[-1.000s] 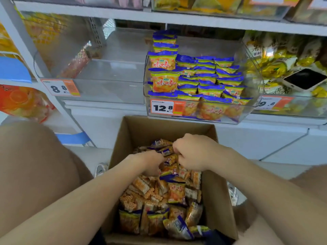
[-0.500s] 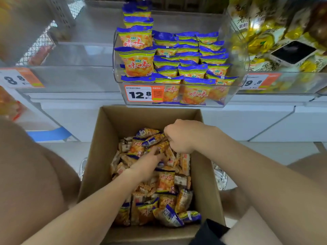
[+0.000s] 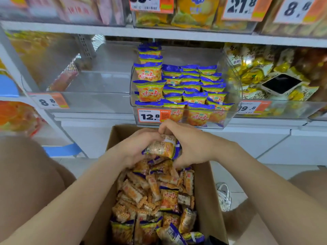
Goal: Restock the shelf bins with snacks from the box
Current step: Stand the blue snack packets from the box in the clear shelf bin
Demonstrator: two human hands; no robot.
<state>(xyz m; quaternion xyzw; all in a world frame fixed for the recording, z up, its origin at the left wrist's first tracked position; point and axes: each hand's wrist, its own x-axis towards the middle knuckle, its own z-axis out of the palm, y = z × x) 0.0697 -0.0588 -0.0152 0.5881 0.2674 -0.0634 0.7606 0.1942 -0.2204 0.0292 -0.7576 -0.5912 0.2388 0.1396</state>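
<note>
Left hand (image 3: 136,147): curled round the left side of the handful of snack packets (image 3: 162,147), back turned up, thumb on top.
Right hand (image 3: 192,144): curled round the right side of the same handful, fingertips meeting the left hand's above it.
Handful of snack packets: orange wrappers with blue ends, clasped between both hands, just above the far end of the cardboard box (image 3: 214,191) and just below the front of the clear shelf bin (image 3: 231,89).
Cardboard box: open-topped, on the floor between the knees, far edge near the shelf base.
Loose packets (image 3: 159,197): heaped in the box, lying at all angles.
Clear shelf bin: on the lower shelf, right above the box's far edge.
Stacked packets (image 3: 194,96): same orange-and-blue kind, upright in rows inside the bin, with a taller column along its left side.
12.8 price tag (image 3: 153,115): on the bin's front, at the left corner, just above the hands.
Left neighbour bin (image 3: 99,85): clear-walled, beside the stocked one, with an 8.8 tag (image 3: 50,101) at its front.
Right neighbour bin (image 3: 283,110): gold-wrapped packs inside, a black-faced device (image 3: 281,84) lying on top.
White sneaker (image 3: 223,196): on the floor, just right of the box.
</note>
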